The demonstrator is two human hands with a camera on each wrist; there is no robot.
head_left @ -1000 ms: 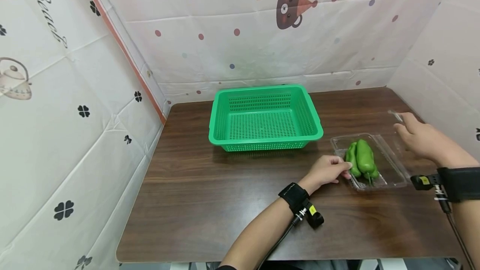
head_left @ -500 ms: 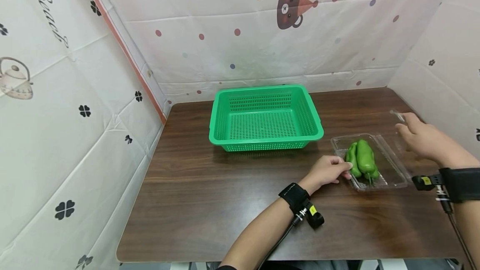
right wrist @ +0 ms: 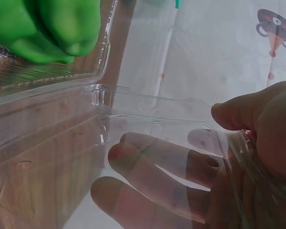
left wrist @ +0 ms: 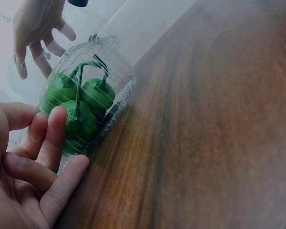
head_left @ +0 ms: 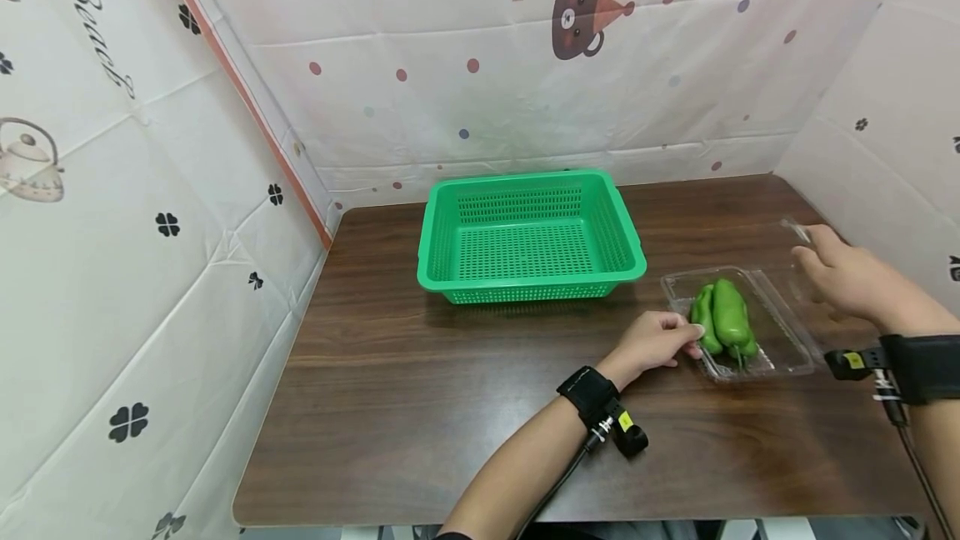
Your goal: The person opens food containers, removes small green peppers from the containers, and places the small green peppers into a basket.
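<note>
A clear plastic clamshell box (head_left: 780, 348) lies open on the right of the dark wooden table (head_left: 450, 390), with green peppers (head_left: 723, 319) in its tray. My left hand (head_left: 686, 338) grips the tray's near-left end. In the left wrist view its fingers (left wrist: 52, 138) lie against the ribbed wall over the peppers (left wrist: 81, 107). My right hand (head_left: 806, 252) pinches the raised clear lid (head_left: 793, 230) at the box's far right. The right wrist view shows the thumb (right wrist: 257, 114) on one face of the lid (right wrist: 152, 119) and fingers (right wrist: 157, 176) seen through it.
A green perforated basket (head_left: 628, 233) with nothing in it stands at the back middle of the table, left of the box. Patterned sheet walls (head_left: 480, 90) close in the left, back and right sides. Black wrist straps with cables sit on both forearms.
</note>
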